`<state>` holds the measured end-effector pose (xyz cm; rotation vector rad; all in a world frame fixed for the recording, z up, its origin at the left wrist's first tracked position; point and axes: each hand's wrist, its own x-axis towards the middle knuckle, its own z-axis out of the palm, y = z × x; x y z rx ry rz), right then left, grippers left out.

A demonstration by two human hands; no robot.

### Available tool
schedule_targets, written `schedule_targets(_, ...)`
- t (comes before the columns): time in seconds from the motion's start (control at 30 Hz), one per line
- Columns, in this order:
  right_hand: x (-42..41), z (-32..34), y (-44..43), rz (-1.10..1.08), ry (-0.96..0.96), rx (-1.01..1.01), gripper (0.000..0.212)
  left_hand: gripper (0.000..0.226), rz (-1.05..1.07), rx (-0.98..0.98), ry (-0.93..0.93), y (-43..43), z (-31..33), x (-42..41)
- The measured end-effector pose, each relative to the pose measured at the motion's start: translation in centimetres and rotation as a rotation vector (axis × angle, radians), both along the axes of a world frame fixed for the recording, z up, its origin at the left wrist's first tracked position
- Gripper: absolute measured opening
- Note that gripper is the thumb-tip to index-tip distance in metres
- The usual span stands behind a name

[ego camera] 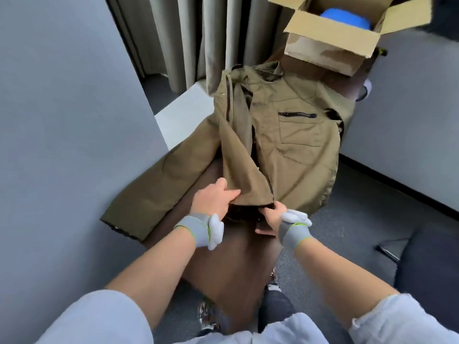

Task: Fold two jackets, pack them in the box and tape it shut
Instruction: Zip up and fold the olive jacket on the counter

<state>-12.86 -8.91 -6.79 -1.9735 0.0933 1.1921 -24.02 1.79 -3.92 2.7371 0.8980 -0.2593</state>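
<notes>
Grey walls (pixel 62 120), curtains (pixel 188 33), carpet (pixel 335 256)

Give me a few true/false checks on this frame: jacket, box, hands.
1. The olive-green fabric jacket lies spread on the dark brown table. True.
2. The brown cardboard box is taped shut. False: its flaps stand open, with a blue object inside.
3. The left hand and right hand both hold the jacket's bottom hem. True.
4. The jacket is zipped closed. False: its front is open, with one panel turned over.
</notes>
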Motion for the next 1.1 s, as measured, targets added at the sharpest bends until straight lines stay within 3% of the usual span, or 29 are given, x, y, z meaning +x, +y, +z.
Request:
schedule_targets(0.07, -1.1, 2.1, 0.0, -0.105, 0.046, 0.122, 0.007, 0.037, -0.106, 0.152, 0.194, 0.2, 0.7, -1.4)
schedule_targets(0.17, -3.4, 3.4, -0.1, -0.066, 0.067, 0.190, 0.010, 0.034, -0.091, 0.244, 0.413, 0.1, 0.5, -3.5)
schedule_targets(0.27, -5.1, 2.4, -0.5, -0.001, 0.081, 0.090, 0.035, 0.033, 0.153, -0.024, 0.465, -0.8, -0.6, -4.0)
schedule_targets(0.33, -5.9, 1.6, -1.4, -0.084, 0.107, 0.049, 0.047, 0.019, 0.417, -0.387, 0.289, -2.6, -1.3, -4.2)
schedule_targets(0.37, -6.2, 1.3, -2.0, -0.153, 0.140, 0.065, 0.046, 0.024, 0.612, -0.676, 0.155, -3.8, -1.5, -4.4)
schedule_targets(0.43, -6.7, 0.7, -2.9, -0.290, 0.227, 0.120, 0.030, 0.036, 1.029, -1.364, -0.164, -5.8, -0.8, -4.5)
schedule_targets(0.47, -6.9, 0.5, -3.2, -0.353, 0.263, 0.129, 0.021, 0.041, 1.165, -1.595, -0.359, -6.3, -0.7, -4.6)
schedule_targets(0.5, -7.0, 0.4, -3.4, -0.403, 0.295, 0.136, 0.020, 0.045, 1.254, -1.735, -0.560, -6.4, -1.0, -4.5)
schedule_targets(0.57, -7.2, 0.3, -4.0, -0.457, 0.334, 0.104, 0.037, 0.051, 1.342, -1.876, -0.909, -6.4, -0.9, -4.4)
schedule_targets(0.63, -7.3, 0.5, -4.5, -0.432, 0.358, 0.036, 0.049, 0.058, 1.347, -1.905, -1.091, -6.1, 0.0, -4.1)
schedule_targets(0.73, -7.1, 0.7, -4.7, -0.462, 0.385, 0.039, 0.051, 0.069, 1.354, -1.938, -1.139, -5.4, 0.8, -3.9)
schedule_targets(0.8, -6.8, 0.8, -4.6, -0.518, 0.405, 0.099, 0.044, 0.055, 1.458, -1.905, -1.120, -4.8, 0.2, -3.7)
schedule_targets(0.9, -6.6, 1.2, -4.5, -0.621, 0.418, 0.246, 0.006, 0.032, 1.576, -1.663, -1.026, -4.5, -1.4, -3.4)
schedule_targets(0.97, -6.6, 1.6, -4.5, -0.632, 0.389, 0.302, 0.019, 0.023, 1.552, -1.561, -1.007, -4.9, -2.1, -3.2)
schedule_targets(1.1, -6.7, 1.6, -5.0, -0.567, 0.392, 0.395, 0.023, 0.017, 1.418, -1.525, -0.914, -6.6, -3.0, -2.3)
